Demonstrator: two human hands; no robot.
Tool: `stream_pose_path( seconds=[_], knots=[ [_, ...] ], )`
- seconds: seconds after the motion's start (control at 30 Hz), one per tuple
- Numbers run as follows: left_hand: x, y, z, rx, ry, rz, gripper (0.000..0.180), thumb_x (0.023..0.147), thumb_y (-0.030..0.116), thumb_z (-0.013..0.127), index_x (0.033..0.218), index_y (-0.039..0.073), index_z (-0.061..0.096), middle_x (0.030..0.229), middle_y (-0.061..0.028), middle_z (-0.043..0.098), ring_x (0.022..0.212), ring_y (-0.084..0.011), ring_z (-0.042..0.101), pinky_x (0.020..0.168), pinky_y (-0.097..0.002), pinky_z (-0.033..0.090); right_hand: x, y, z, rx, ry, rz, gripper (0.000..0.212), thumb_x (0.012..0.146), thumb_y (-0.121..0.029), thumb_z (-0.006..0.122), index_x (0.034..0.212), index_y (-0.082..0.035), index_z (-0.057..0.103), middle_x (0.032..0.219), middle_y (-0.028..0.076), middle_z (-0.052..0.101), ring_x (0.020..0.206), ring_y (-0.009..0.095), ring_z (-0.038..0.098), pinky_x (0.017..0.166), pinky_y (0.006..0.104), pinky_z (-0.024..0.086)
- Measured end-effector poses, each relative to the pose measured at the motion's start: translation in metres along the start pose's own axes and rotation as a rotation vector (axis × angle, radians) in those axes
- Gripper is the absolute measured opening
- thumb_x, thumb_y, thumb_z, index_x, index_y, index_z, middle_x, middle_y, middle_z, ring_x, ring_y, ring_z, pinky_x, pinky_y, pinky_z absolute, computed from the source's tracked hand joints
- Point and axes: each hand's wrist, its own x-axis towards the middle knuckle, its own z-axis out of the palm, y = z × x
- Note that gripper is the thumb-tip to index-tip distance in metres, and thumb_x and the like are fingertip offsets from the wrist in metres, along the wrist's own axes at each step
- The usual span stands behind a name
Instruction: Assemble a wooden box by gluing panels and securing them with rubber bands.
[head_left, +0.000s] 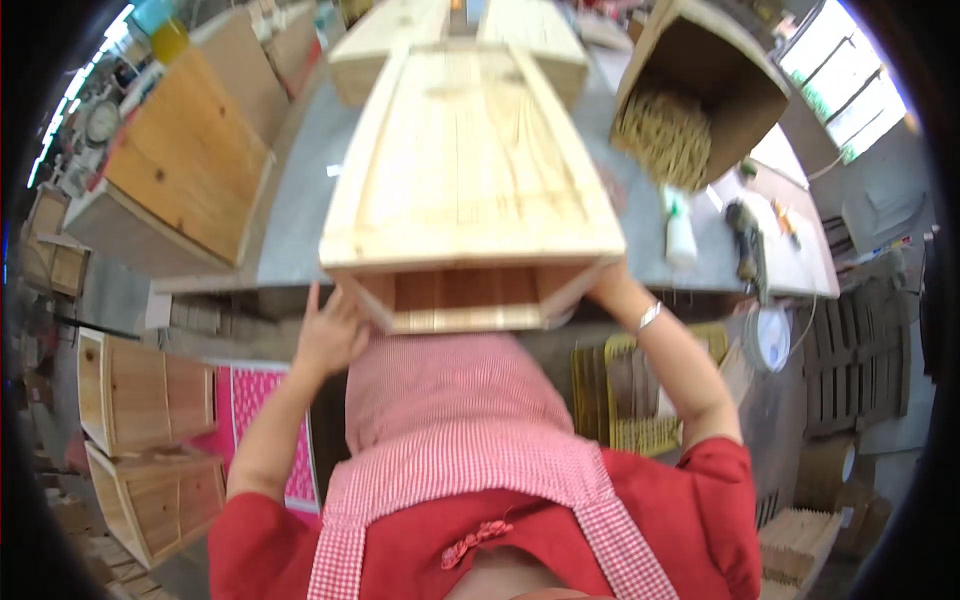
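Note:
A pale wooden box (pixel 470 160) with tapered sides lies in front of me, its near end open and hanging past the table's front edge against my apron. Through that opening the hollow, darker inside shows. My left hand (pixel 332 335) is at the box's near left corner, fingers spread, some of them against its side wall. At the near right corner, my right hand (pixel 612 287) grips the box's side; its fingertips are hidden behind the wood. A light bracelet is round the right wrist.
On the grey table (pixel 300 200) stand a cardboard box (pixel 745 100) of pale strips, a white bottle (pixel 680 235) with a green top and a dark hand tool (pixel 743 240). More wooden boxes (pixel 530 45) lie behind. At left are a brown wooden panel (pixel 190 155) and stacked wooden boxes (pixel 150 395).

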Motion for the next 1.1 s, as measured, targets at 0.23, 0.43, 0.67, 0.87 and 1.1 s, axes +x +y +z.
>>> stream_pose_path(
  seconds=[0.23, 0.43, 0.67, 0.87, 1.1],
  knots=[
    [0.015, 0.033, -0.115, -0.195, 0.524, -0.137, 0.025, 0.079, 0.008, 0.067, 0.104, 0.003, 0.068, 0.113, -0.0116, 0.065, 0.116, -0.0305, 0.061, 0.104, -0.0498, 0.039, 0.033, -0.011, -0.032, 0.335, 0.034, 0.217, 0.022, 0.08, -0.012, 0.074, 0.097, -0.001, 0.063, 0.081, 0.017, 0.063, 0.072, 0.035, 0.065, 0.061, 0.0373, 0.05],
    [0.171, 0.109, -0.231, -0.259, 0.444, 0.317, 0.036, 0.084, 0.018, 0.063, 0.118, 0.007, 0.063, 0.126, -0.0093, 0.06, 0.123, -0.0276, 0.056, 0.105, -0.0531, 0.038, 0.055, -0.001, -0.07, 0.54, -0.407, 0.427, 0.031, 0.079, -0.012, 0.071, 0.109, -0.004, 0.068, 0.092, 0.018, 0.07, 0.082, 0.034, 0.069, 0.072, 0.0398, 0.053],
    [0.245, 0.134, -0.201, -0.307, 0.212, 0.498, 0.036, 0.088, 0.017, 0.057, 0.12, 0.0, 0.058, 0.131, -0.0171, 0.057, 0.136, -0.0329, 0.045, 0.109, -0.0507, 0.038, 0.07, 0.025, -0.07, 0.3, -0.304, 0.274, 0.011, 0.079, -0.015, 0.069, 0.08, -0.005, 0.063, 0.077, 0.015, 0.065, 0.072, 0.037, 0.064, 0.062, 0.0443, 0.049],
    [0.246, 0.137, -0.198, -0.469, 0.122, 0.495, 0.026, 0.087, 0.011, 0.055, 0.108, -0.003, 0.058, 0.114, -0.0162, 0.059, 0.132, -0.0335, 0.047, 0.108, -0.0469, 0.042, 0.159, 0.073, -0.036, -0.011, 0.016, 0.307, 0.016, 0.086, -0.021, 0.065, 0.079, -0.007, 0.063, 0.074, 0.016, 0.064, 0.07, 0.038, 0.064, 0.06, 0.0458, 0.049],
    [0.248, 0.14, -0.193, -0.508, 0.118, 0.5, 0.037, 0.084, 0.01, 0.06, 0.117, -0.004, 0.053, 0.124, -0.0183, 0.056, 0.133, -0.0341, 0.045, 0.108, -0.0449, 0.039, 0.133, 0.137, 0.06, 0.034, -0.134, 0.561, 0.02, 0.088, -0.026, 0.064, 0.086, -0.006, 0.066, 0.083, 0.017, 0.069, 0.078, 0.04, 0.066, 0.066, 0.0503, 0.05]
  ],
)
